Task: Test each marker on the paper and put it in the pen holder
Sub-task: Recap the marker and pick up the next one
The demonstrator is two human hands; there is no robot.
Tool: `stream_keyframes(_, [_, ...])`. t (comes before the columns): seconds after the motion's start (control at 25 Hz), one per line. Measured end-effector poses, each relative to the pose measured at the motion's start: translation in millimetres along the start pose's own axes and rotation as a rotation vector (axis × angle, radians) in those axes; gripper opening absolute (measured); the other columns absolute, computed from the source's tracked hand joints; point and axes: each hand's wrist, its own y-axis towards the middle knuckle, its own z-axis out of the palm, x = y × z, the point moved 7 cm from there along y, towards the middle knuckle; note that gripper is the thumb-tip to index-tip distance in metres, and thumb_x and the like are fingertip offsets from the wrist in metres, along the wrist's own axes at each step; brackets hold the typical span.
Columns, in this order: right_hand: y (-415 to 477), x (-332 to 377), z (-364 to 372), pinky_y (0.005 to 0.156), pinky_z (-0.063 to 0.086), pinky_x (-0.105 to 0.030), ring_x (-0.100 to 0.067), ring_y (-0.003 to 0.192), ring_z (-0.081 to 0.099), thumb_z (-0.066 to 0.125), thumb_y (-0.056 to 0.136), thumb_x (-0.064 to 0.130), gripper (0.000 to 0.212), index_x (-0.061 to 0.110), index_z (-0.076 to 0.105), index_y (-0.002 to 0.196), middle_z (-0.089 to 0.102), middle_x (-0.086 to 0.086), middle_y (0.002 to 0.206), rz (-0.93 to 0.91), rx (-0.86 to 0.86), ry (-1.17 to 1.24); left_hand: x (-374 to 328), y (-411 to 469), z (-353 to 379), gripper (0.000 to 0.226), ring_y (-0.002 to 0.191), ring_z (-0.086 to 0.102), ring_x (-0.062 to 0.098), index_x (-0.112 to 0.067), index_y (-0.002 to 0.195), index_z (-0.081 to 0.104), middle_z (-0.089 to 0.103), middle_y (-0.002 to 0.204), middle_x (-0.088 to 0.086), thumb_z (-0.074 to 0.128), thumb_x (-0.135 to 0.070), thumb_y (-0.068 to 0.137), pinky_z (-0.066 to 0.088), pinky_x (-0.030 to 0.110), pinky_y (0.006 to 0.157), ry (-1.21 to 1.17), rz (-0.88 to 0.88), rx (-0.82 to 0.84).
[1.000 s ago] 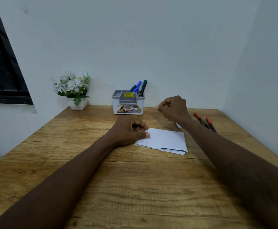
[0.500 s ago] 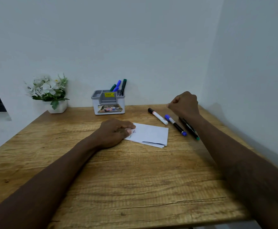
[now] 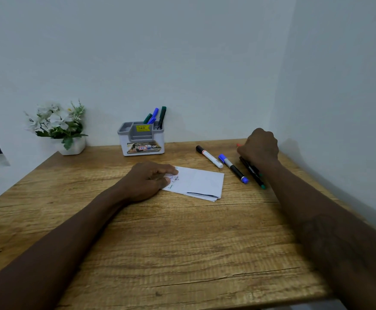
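At 2 o'clock on the table (image 3: 182, 242), the right hand (image 3: 259, 146) curls over loose markers (image 3: 253, 172); whether it grasps one cannot be told. Fingers relaxed, the left hand (image 3: 146, 182) presses the paper (image 3: 202, 182) at centre; pen holder (image 3: 141, 142) at 12 o'clock.

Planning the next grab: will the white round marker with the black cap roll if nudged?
Probably yes: the black-capped white marker looks cylindrical and lies flat on the wooden table. It is likely light and stiff, and no clip shows that would stop it.
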Motion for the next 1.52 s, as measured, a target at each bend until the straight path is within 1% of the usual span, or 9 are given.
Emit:
stream_keyframes(0.36, [-3.9, 1.1, 5.9, 0.07, 0.053, -0.034, -0.025, 0.086, 0.061, 0.081, 0.081, 0.027, 0.032, 0.011, 0.053, 0.084, 0.063, -0.008, 0.094, 0.055, 0.052, -0.084, 2.0, 0.6, 0.4, 0.034, 0.121, 0.051, -0.001, -0.039, 0.131, 0.065, 0.06, 0.14, -0.018, 0.061, -0.027, 0.1, 0.039, 0.014, 0.089, -0.008, -0.017, 0.011])
stream_keyframes(0.52, [-5.7, 12.4, 6.5, 0.062, 0.048, -0.032, -0.026, 0.079, 0.064, 0.08, 0.076, 0.032, 0.034, 0.013, 0.052, 0.075, 0.06, -0.004, 0.078, 0.003, 0.064, -0.044, 1.3, 0.7, -0.7, 0.033, 0.119, 0.053, -0.001, -0.037, 0.131, 0.067, 0.061, 0.139, -0.017, 0.063, -0.028, 0.099, 0.039, 0.011, 0.086, -0.011, -0.021, -0.001])
stream_keyframes(0.64, [-11.7, 39.8, 5.1, 0.055, 0.045, -0.027, -0.019, 0.066, 0.062, 0.074, 0.066, 0.027, 0.02, 0.011, 0.069, 0.076, 0.063, 0.0, 0.068, -0.141, 0.045, -0.015, 1.3, 0.6, -2.8, 0.033, 0.115, 0.057, 0.001, -0.035, 0.129, 0.068, 0.064, 0.137, -0.013, 0.066, -0.031, 0.096, 0.041, 0.011, 0.083, -0.003, -0.032, -0.028])
stream_keyframes(0.8, [-43.9, 97.3, 16.8, 0.066, 0.045, -0.028, -0.013, 0.075, 0.063, 0.075, 0.078, 0.042, 0.02, 0.023, 0.08, 0.079, 0.066, 0.013, 0.072, -0.541, 0.117, -0.047, -1.3, -8.1, -23.2, 0.048, 0.124, 0.057, 0.015, -0.032, 0.138, 0.061, 0.063, 0.138, -0.005, 0.072, -0.036, 0.091, 0.046, 0.028, 0.097, -0.017, -0.105, -0.267])
stream_keyframes(1.0, [-86.8, 148.8, 38.1, 0.07, 0.042, -0.033, -0.014, 0.085, 0.052, 0.067, 0.094, 0.042, 0.02, 0.023, 0.074, 0.09, 0.057, 0.01, 0.082, -0.9, 0.328, 0.038, -17.5, -13.6, -37.1, 0.044, 0.117, 0.054, -0.003, -0.029, 0.135, 0.064, 0.067, 0.132, -0.007, 0.073, -0.028, 0.092, 0.044, 0.029, 0.103, 0.003, 0.073, -0.439])
stream_keyframes(1.08, [-97.2, 158.5, 46.9, 0.074, 0.043, -0.037, -0.016, 0.087, 0.051, 0.058, 0.102, 0.037, 0.019, 0.021, 0.066, 0.094, 0.052, 0.007, 0.088, -0.939, 0.414, 0.067, -18.2, -15.3, -41.1, 0.031, 0.097, 0.061, -0.013, -0.027, 0.124, 0.072, 0.076, 0.108, -0.013, 0.071, -0.023, 0.093, 0.048, 0.016, 0.09, -0.01, 0.123, -0.486])
stream_keyframes(1.2, [-94.4, 158.6, 40.5, 0.064, 0.048, -0.033, -0.012, 0.067, 0.058, 0.064, 0.102, 0.033, 0.025, 0.013, 0.072, 0.089, 0.065, 0.004, 0.078, -0.803, 0.442, 0.323, -18.6, -15.9, -43.7, 0.018, 0.071, 0.059, -0.015, -0.022, 0.109, 0.078, 0.062, 0.073, -0.026, 0.065, -0.02, 0.098, 0.039, 0.007, 0.066, -0.022, 0.105, -0.511])
stream_keyframes(1.36, [-86.0, 131.5, 39.2, 0.039, 0.031, -0.021, -0.016, 0.049, 0.052, 0.079, 0.089, 0.044, 0.041, 0.006, 0.072, 0.077, 0.067, -0.008, 0.065, -0.184, 0.656, 1.046, -21.1, -10.5, -39.0, 0.027, 0.063, 0.056, 0.001, -0.035, 0.08, 0.061, 0.061, 0.065, -0.013, 0.053, -0.024, 0.104, 0.037, 0.015, 0.06, -0.042, 0.091, -0.457])
stream_keyframes(1.52, [-105.1, 138.4, 59.8, 0.043, 0.031, -0.022, -0.016, 0.039, 0.043, 0.062, 0.092, 0.066, 0.063, 0.012, 0.065, 0.059, 0.058, -0.007, 0.054, -0.158, 0.792, 0.857, -32.9, -11.1, -33.5, 0.034, 0.063, 0.058, 0.002, -0.036, 0.074, 0.06, 0.062, 0.063, -0.011, 0.053, -0.022, 0.104, 0.038, 0.011, 0.06, -0.05, 0.133, -0.391])
